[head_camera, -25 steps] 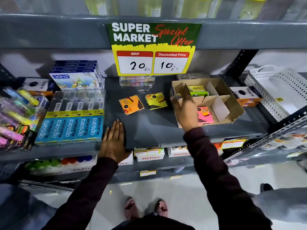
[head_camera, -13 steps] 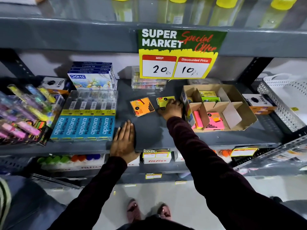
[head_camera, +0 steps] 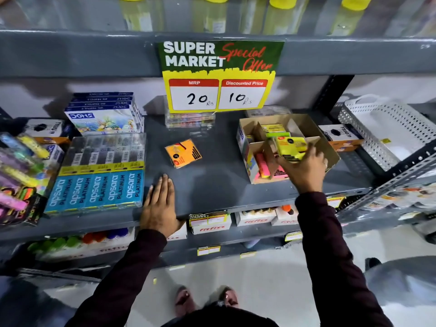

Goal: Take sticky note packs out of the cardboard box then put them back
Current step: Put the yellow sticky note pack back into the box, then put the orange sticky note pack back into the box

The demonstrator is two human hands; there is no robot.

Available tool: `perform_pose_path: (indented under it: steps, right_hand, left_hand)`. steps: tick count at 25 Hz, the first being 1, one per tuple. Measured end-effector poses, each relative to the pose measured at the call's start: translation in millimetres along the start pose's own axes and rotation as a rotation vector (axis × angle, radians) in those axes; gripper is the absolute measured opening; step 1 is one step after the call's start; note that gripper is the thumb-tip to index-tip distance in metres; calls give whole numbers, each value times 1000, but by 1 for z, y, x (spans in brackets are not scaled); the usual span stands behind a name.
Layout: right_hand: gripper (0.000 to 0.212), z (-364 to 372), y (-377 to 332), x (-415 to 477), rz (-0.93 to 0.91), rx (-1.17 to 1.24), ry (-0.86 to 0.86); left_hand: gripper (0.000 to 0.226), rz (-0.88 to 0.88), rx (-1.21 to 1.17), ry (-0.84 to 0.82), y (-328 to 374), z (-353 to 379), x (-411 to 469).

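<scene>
A divided cardboard box stands on the grey shelf at the right. My right hand grips a yellow sticky note pack and holds it above the box's middle. Inside the box lie a pink pack at the front left and a yellow-green pack at the back. An orange sticky note pack lies alone on the shelf, left of the box. My left hand rests flat on the shelf's front edge, fingers together, holding nothing.
Blue Apsara pencil boxes and Doms boxes sit to the left, with highlighters at the far left. A white perforated basket stands right of the box. A price sign hangs from the shelf above.
My right hand went from the box to the yellow pack on the shelf, picked it up and carried it right, over the box. The left hand stayed put.
</scene>
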State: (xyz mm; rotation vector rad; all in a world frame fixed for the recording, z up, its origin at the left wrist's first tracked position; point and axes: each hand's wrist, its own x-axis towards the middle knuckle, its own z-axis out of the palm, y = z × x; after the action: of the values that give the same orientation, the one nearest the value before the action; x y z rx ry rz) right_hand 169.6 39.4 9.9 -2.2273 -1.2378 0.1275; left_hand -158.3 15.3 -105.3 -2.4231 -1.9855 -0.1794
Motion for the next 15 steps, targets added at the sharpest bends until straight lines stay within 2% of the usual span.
perform_pose_path:
  steps: [2,6,10,15]
  right_hand:
    - [80,4,22,11,82,37,-95]
    - [71,28,37,22,38,118,-322]
    - [66,47,40,18,44,82,-301]
    - [57,55,48,12,-42,12,-302]
  left_hand:
    - [117,-2,-11,-11,1,-1,1]
    - [121,-17,4,-30,1,-1,1]
    - [124,-25,53,-56,0,0,1]
    - [124,-25,57,-39,1,1,1]
